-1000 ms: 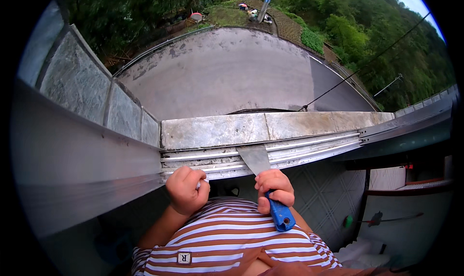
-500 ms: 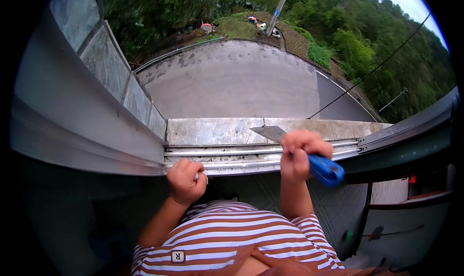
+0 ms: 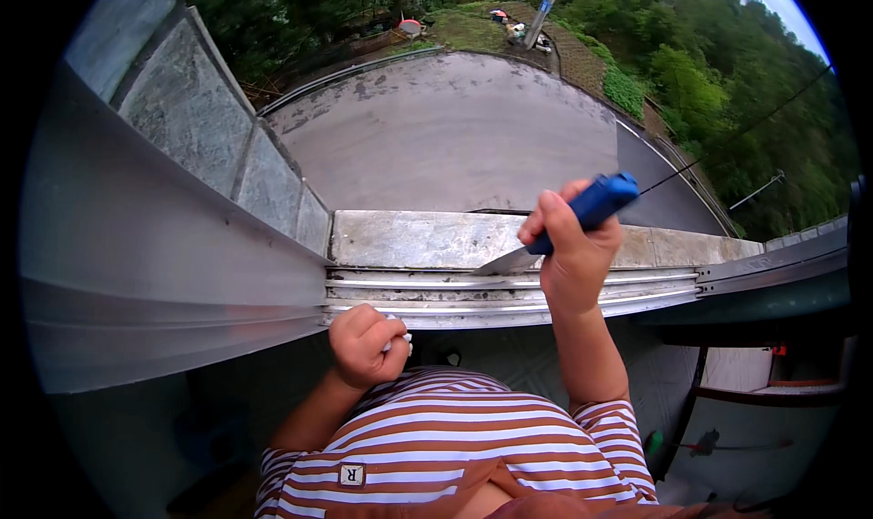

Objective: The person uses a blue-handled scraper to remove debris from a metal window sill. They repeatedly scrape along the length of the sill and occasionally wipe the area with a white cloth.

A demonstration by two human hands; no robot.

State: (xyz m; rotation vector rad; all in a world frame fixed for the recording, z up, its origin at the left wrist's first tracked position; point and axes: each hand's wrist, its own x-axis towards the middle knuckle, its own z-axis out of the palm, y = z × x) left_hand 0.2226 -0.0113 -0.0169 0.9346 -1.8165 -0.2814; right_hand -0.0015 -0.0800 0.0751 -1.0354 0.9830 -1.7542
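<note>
My right hand (image 3: 577, 246) is closed round the blue handle of a putty knife (image 3: 597, 206), with the handle raised toward the outside. Its flat metal blade slants down to the left, its end at the outer groove of the window track (image 3: 436, 292); whether it touches cannot be told. Dark dirt specks lie in the pale metal track. My left hand (image 3: 368, 344) is a fist at the track's inner edge, closed on a crumpled white wad (image 3: 393, 339), perhaps tissue or cloth, mostly hidden by the fingers.
A stone sill (image 3: 414, 235) lies beyond the track, with a drop to a paved road (image 3: 455, 137) outside. On the left stands a sliding window frame (image 3: 182, 237); a grey rail (image 3: 773, 264) runs along the right. Indoors, a framed panel (image 3: 755, 437) is at lower right.
My right hand has turned the putty knife: its handle swung upward and its blade came down from over the sill to the track. My left hand stays closed near the track.
</note>
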